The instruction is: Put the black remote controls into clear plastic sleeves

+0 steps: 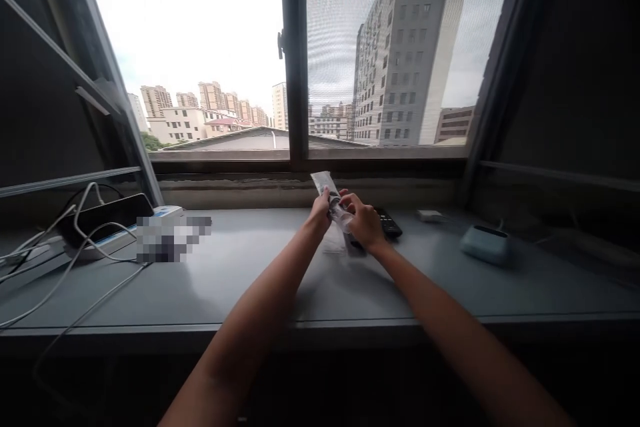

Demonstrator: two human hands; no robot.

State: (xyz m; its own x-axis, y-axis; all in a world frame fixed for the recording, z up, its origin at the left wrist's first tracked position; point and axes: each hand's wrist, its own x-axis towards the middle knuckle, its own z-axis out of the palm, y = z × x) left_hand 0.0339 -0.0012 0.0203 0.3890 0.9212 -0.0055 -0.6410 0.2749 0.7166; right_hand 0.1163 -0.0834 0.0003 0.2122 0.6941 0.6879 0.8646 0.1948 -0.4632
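Note:
Both arms reach over the grey desk (240, 280) toward the window. My left hand (321, 208) grips a clear plastic bag (323, 180) with something dark inside that I cannot make out. Its thumb lies along the top of the bag. At the bag's lower end, my right hand (366, 220) has its fingers bent and closed on the plastic. Behind the right hand lies a black device with buttons (389, 223), partly covered by the hand. Beneath the hands, another piece of clear plastic (334, 240) rests on the desk, partly hidden.
At the left, a power strip (167, 211) stands with white cables (83, 247) and a dark-screened device (107, 217). A pixelated patch hides something beside it. To the right are a pale blue box (484, 244) and a small white adapter (430, 215). The window frame (299, 80) rises behind.

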